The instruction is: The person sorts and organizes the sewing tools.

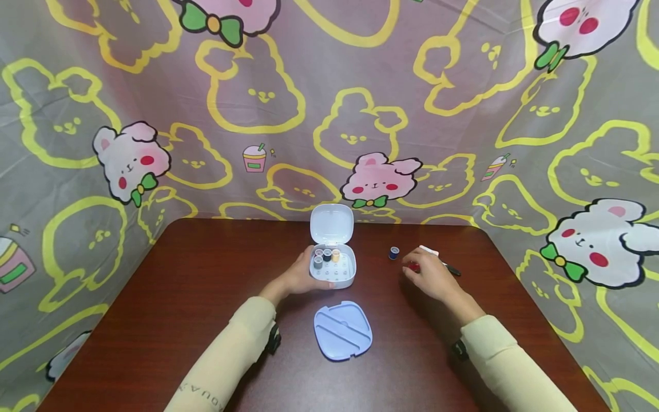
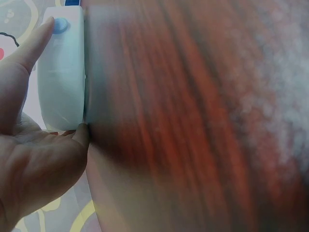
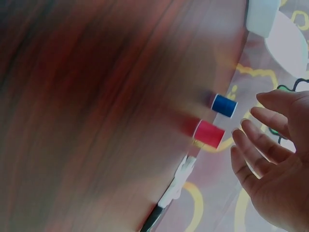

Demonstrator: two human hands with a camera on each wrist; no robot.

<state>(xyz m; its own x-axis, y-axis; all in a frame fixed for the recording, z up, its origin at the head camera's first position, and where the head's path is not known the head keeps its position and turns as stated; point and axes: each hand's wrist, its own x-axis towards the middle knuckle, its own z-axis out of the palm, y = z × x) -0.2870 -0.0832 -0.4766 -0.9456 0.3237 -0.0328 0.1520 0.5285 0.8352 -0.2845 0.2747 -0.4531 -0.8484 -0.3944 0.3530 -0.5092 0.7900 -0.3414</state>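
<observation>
My left hand (image 1: pixel 296 276) holds a small white hinged box (image 1: pixel 340 284) by its left side, with the thumb along the front at a round blue button (image 2: pixel 60 25). Its lid (image 1: pixel 332 223) stands up. Inside are several thread spools (image 1: pixel 327 256), grey, black and peach among them, in the back rows of a pegged base. Over a red thread spool (image 3: pixel 209 134) hovers my right hand (image 1: pixel 429 274), fingers spread and loosely bent, apart from the spool in the right wrist view. A blue thread spool (image 1: pixel 393 253) stands upright just left of that hand.
A light-blue tray (image 1: pixel 342 332) with a diagonal divider lies in front of the box. Behind the right hand lies a slim item with a white part (image 3: pixel 176 186) and a black end (image 1: pixel 453 270). Patterned cloth (image 1: pixel 288 114) hangs around the wooden table (image 1: pixel 221 246).
</observation>
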